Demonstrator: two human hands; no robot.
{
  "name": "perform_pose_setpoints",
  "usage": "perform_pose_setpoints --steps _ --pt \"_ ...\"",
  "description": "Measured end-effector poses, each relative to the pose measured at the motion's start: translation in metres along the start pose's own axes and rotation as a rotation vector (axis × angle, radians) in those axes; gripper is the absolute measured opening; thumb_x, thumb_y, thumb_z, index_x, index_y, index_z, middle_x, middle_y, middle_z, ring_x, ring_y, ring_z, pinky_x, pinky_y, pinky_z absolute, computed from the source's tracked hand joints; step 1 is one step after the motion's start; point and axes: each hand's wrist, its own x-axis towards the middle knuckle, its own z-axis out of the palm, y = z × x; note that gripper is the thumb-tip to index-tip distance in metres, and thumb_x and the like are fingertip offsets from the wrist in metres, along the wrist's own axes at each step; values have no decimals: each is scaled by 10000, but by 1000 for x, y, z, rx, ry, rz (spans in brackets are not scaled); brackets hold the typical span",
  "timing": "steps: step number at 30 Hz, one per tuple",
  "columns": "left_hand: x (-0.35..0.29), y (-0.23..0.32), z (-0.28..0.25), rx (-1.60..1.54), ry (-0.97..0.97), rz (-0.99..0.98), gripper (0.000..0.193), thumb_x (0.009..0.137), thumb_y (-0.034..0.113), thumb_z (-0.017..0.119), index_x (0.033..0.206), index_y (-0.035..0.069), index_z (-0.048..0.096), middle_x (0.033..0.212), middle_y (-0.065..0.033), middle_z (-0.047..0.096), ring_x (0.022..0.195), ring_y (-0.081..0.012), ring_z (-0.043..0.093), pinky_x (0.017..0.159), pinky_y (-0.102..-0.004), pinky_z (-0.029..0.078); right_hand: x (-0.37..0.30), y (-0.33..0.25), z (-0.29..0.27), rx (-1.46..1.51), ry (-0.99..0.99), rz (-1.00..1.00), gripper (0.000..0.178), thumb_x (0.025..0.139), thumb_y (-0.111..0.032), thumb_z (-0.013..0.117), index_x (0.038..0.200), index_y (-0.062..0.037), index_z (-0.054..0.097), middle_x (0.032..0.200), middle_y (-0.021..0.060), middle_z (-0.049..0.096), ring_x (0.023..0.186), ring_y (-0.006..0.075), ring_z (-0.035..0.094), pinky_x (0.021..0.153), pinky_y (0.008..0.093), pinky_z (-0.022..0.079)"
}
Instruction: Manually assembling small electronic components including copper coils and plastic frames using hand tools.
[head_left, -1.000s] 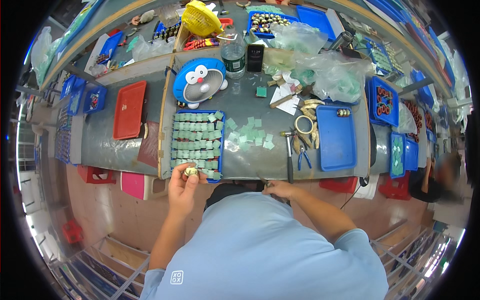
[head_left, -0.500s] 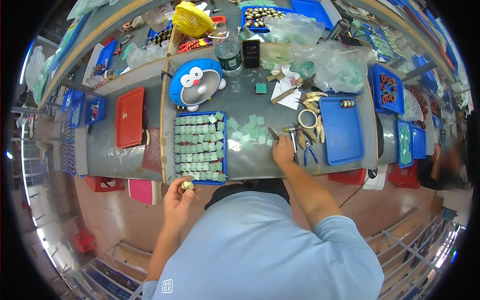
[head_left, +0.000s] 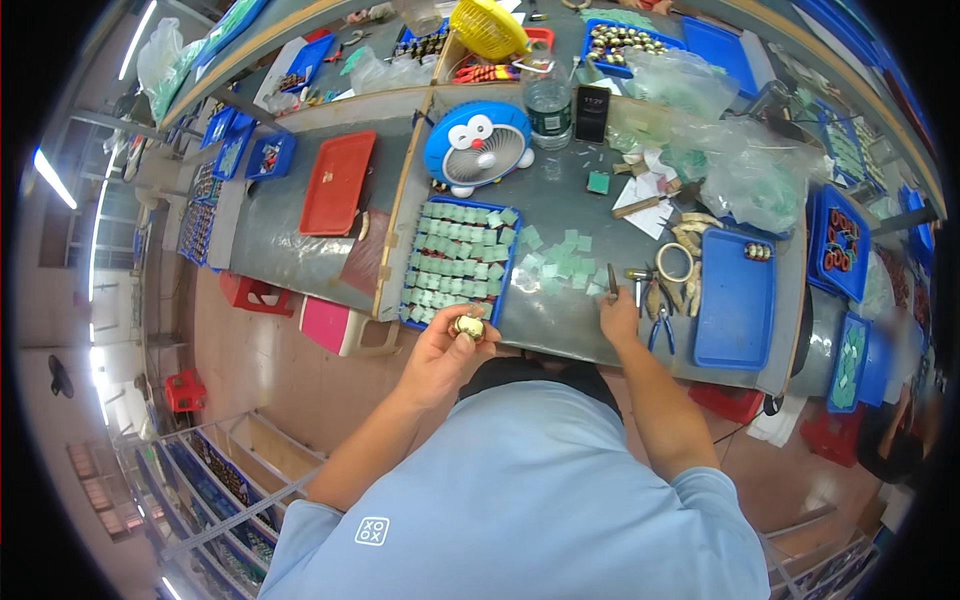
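Observation:
My left hand (head_left: 436, 358) is closed around a small round part (head_left: 468, 326), cream-gold with dark bits, just off the front right corner of a blue tray. That tray (head_left: 511, 250) carries rows of small parts covered with pale green squares. On the table at the right, my right hand (head_left: 619, 316) is wrapped round a thin dark tool (head_left: 612, 282), knife-like, its tip pointing away from me. Loose pale green squares (head_left: 566, 262) lie to the left of the tool. Blue-handled pliers (head_left: 662, 330) rest right of that hand.
An empty-looking blue tray (head_left: 735, 310) at the right has a few round parts in its far corner. Between it and my hand lie a tape ring (head_left: 674, 263) and several tools. Farther back stand a blue fan (head_left: 478, 145), a water bottle (head_left: 548, 110) and a phone (head_left: 591, 114).
The whole view has shifted and turned. My left hand has moved right along the blue tray's front edge with the round part. The tool in my right hand has swung from leftward to pointing away.

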Motion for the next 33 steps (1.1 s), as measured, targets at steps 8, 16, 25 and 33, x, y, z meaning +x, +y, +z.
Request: perform_pose_setpoints --steps 8,16,25,33 --pt "29 -30 59 229 -87 7 370 1030 287 624 1274 12 582 1591 -150 318 1306 -221 522 1050 -377 474 -87 -137 -157 1315 -684 150 217 979 -192 693 1105 -63 573 948 57 668 857 174 676 745 325 562" --pt "44 -34 95 5 -281 -53 352 1049 201 592 1325 -13 551 1494 -106 439 1104 -158 592 963 -330 526 -102 -112 -216 1543 -847 256 196 981 -228 694 1086 -96 594 1021 64 680 878 167 671 727 295 535" --pt "39 20 128 432 -234 57 422 980 123 696 1352 -8 547 1204 -98 632 1046 -142 635 928 -292 519 -118 -101 -263 1460 -538 -49 413 988 -200 689 1332 -14 554 1161 110 685 982 177 661 870 341 552" --pt "33 32 142 803 -187 434 396 917 140 761 1276 21 644 1149 -152 699 940 -207 702 811 -318 573 -123 -112 -271 1394 -533 -284 418 979 -139 695 1346 -5 550 1227 102 668 1102 167 644 969 339 519"
